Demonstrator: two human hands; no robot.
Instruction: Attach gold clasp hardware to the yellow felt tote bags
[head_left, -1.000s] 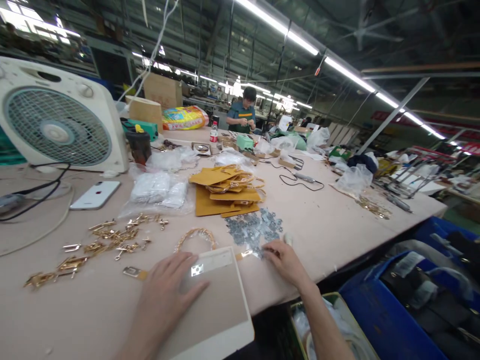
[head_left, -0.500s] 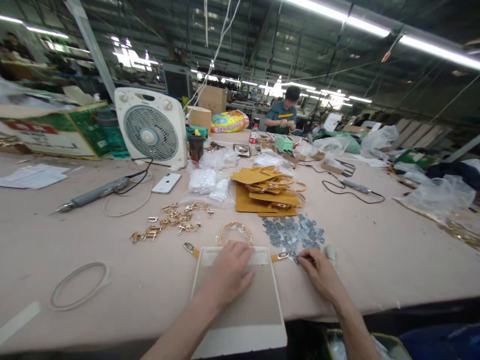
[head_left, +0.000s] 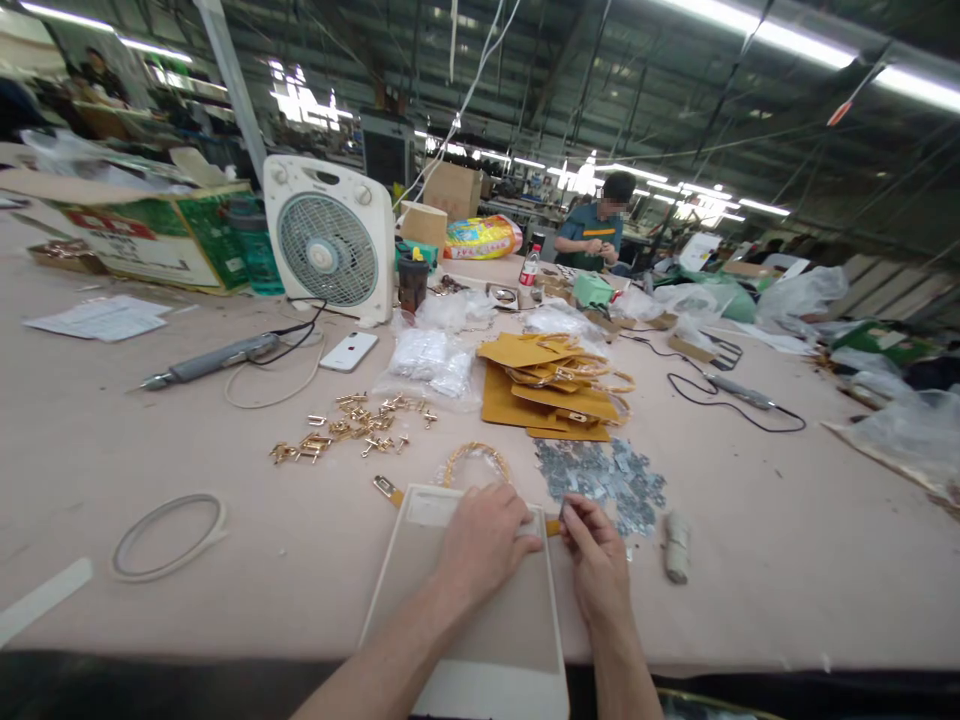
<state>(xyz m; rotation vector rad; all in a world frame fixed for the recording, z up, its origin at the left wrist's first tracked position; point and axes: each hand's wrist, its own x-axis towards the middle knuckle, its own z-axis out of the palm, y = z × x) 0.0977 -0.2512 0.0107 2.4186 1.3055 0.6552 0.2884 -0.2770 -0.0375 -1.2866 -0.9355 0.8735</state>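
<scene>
My left hand (head_left: 480, 545) lies flat, fingers stretched out, on the top of a white-rimmed beige board (head_left: 465, 620) at the table's front edge. Under the board runs a tan strap with a gold buckle end (head_left: 388, 489) sticking out at the left and a gold chain loop (head_left: 474, 459) above. My right hand (head_left: 596, 570) is at the board's right edge, fingers pinched on a small grey metal piece (head_left: 564, 511) beside the strap's right end. A pile of grey metal pieces (head_left: 604, 483) lies just beyond it.
Gold hardware (head_left: 349, 428), tan leather pieces (head_left: 551, 388), bagged white parts (head_left: 431, 360), a phone (head_left: 348, 351), a fan (head_left: 330, 240), an electric screwdriver (head_left: 210, 360), a tape ring (head_left: 166, 521) and a small roll (head_left: 677, 545) lie on the table. Another person (head_left: 596, 232) works at the far end.
The view swung left and settled. My right hand drew back from the grey pile to the board's right edge, pinching a small piece. The left hand stayed flat on the board.
</scene>
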